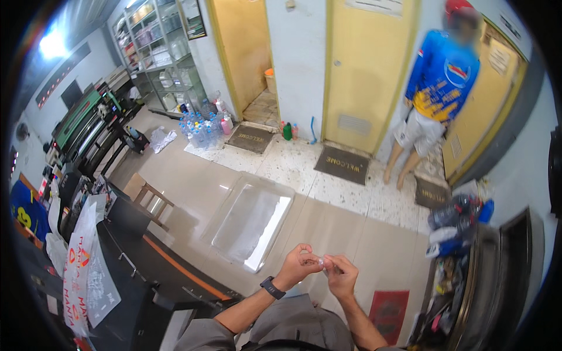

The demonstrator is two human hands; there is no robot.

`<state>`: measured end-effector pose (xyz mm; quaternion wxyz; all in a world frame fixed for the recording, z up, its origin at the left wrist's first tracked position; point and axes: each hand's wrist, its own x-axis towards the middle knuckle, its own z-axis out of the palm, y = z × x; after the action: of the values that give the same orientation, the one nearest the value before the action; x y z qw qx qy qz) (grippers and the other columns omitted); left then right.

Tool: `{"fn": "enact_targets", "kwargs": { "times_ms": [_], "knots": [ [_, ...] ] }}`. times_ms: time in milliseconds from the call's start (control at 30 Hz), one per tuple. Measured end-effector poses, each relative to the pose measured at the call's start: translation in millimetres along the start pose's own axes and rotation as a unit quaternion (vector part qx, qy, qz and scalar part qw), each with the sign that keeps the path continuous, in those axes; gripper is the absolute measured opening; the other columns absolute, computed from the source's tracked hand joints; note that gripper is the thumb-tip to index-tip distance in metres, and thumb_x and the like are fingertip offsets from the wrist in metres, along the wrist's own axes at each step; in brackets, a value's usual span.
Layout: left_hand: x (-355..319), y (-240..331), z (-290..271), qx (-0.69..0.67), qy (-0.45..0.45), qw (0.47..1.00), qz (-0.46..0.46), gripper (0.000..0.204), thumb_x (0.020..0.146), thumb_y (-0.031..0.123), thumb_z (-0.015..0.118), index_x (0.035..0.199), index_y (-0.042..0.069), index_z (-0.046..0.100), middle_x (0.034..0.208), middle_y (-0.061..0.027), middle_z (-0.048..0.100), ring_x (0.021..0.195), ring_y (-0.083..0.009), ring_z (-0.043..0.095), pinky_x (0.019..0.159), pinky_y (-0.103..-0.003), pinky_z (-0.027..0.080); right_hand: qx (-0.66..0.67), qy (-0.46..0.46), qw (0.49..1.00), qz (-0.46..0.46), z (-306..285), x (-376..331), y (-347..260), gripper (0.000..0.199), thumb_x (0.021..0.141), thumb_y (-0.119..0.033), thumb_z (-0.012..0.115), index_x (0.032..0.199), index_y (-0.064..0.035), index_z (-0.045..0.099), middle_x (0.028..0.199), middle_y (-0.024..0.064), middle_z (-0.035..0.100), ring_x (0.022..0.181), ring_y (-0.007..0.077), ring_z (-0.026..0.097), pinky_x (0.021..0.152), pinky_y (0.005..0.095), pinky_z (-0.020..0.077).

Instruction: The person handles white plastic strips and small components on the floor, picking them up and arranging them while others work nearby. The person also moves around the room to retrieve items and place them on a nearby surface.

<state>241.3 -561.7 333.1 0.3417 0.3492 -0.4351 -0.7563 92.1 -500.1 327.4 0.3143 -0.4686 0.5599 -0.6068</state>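
The small clear thing (324, 265) pinched between both hands is too tiny to identify.

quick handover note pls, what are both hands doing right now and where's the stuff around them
Left hand: raised in front of the body, fingers pinched on a small pale item; dark watch on the wrist.
Right hand: meets the left, fingertips on the same item. The item is too small to identify.
Around: clear plastic sheet lies on the floor ahead; two dark doormats by the yellow doors; water bottles near the shelves; a person in a blue shirt stands by the right door.
Done or left: cannot tell from this view; the item is held between both hands, nothing set down.
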Motion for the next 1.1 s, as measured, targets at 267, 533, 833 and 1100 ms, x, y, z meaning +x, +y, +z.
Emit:
{"fn": "enact_targets", "kwargs": {
  "times_ms": [267,533,833,1100],
  "knots": [
    [264.3,15.2,-97.7,-0.032,0.092,0.983,0.157,0.034,0.088,-0.005,0.070,0.105,0.009,0.044,0.096,-0.0051,0.065,0.091,-0.0123,0.063,0.076,-0.028,0.053,0.016,-0.059,0.994,0.086,79.5,281.9,112.9,0.011,0.091,-0.002,0.071,0.097,0.0063,0.074,0.085,0.0092,0.071,0.076,0.0147,0.065,0.069,0.0270,0.0518],
    [480.5,157.0,-192.7,0.301,0.092,0.927,0.203,0.020,0.087,-0.001,0.066,0.098,0.005,0.051,0.093,-0.0072,0.064,0.089,-0.0173,0.064,0.079,-0.033,0.052,0.145,-0.124,0.910,0.368,158.7,573.0,149.6,0.013,0.087,0.001,0.074,0.095,0.0112,0.073,0.088,0.0138,0.073,0.076,0.0166,0.067,0.072,0.0289,0.0545],
    [668.9,262.4,-341.4,0.207,0.196,0.949,0.133,0.028,0.090,0.000,0.065,0.110,0.006,0.047,0.094,-0.0076,0.061,0.094,-0.0203,0.065,0.079,-0.034,0.053,-0.080,-0.414,0.904,0.067,297.5,821.6,194.6,0.024,0.084,-0.008,0.079,0.105,0.0032,0.075,0.095,0.0154,0.076,0.084,0.0158,0.071,0.080,0.0288,0.0552],
    [737.7,359.4,-482.6,0.218,0.412,0.873,0.147,0.031,0.089,0.004,0.069,0.107,0.004,0.044,0.099,-0.0127,0.064,0.090,-0.0200,0.069,0.078,-0.036,0.056,-0.088,-0.526,0.845,-0.026,510.6,972.8,209.5,0.030,0.076,-0.011,0.080,0.102,0.0029,0.076,0.086,0.0151,0.076,0.071,0.0131,0.066,0.068,0.0281,0.0526]
  ]
}}
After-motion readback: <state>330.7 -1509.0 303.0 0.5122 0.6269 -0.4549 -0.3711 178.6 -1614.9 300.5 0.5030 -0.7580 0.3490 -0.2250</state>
